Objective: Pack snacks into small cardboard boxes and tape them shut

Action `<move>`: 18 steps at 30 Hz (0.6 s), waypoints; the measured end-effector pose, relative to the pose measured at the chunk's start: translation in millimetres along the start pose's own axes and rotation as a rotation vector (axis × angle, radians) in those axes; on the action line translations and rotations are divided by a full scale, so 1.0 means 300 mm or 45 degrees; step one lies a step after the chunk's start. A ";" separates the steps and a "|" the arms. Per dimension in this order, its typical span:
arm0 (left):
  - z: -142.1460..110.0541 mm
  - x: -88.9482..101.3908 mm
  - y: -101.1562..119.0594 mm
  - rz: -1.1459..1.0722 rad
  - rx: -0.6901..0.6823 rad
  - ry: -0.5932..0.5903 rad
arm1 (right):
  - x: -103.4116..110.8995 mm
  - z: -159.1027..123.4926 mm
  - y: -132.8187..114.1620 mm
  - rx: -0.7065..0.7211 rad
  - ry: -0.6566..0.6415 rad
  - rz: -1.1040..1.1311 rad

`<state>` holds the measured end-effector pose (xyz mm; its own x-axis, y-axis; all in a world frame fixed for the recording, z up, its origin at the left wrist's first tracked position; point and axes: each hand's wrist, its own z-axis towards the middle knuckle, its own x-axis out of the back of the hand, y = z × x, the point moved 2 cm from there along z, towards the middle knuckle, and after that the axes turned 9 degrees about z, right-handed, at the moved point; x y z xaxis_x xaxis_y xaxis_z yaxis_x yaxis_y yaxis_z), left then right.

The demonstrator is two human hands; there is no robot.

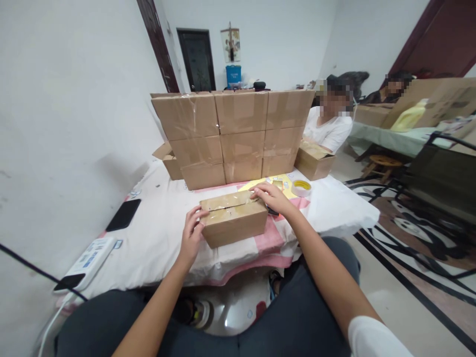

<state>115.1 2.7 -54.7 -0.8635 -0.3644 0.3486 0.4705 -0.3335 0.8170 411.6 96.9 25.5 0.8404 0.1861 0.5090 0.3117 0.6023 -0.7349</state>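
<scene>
A small brown cardboard box rests on the cloth-covered table in front of me, with a narrow gap along its top seam. Clear tape shows on its top. Against the box's left end, my left hand is closed with bent fingers, the tips over the upper edge. At the far right corner of the top, the fingers of my right hand curl down onto the box and its tape. A dark object, partly hidden, lies just under my right hand. Beyond it is a roll of clear tape.
A wall of stacked cardboard boxes stands behind. An open box is at its left, another box at its right near a person in white. A black phone and a power strip lie left.
</scene>
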 end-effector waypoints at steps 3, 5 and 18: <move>0.017 0.020 0.052 0.191 -0.095 0.015 | -0.006 -0.010 -0.010 0.048 0.015 -0.139; 0.025 0.023 0.101 0.463 -0.256 0.029 | -0.013 -0.018 -0.017 0.051 0.024 -0.169; 0.029 -0.036 0.132 1.006 -0.718 -0.148 | 0.123 -0.104 0.245 -0.498 0.990 0.286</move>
<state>141.6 1.0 -22.2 -0.2608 -0.5838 0.7688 0.9130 -0.4080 -0.0001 479.4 124.0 -23.7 0.9183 -0.3958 -0.0079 0.1131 0.2813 -0.9529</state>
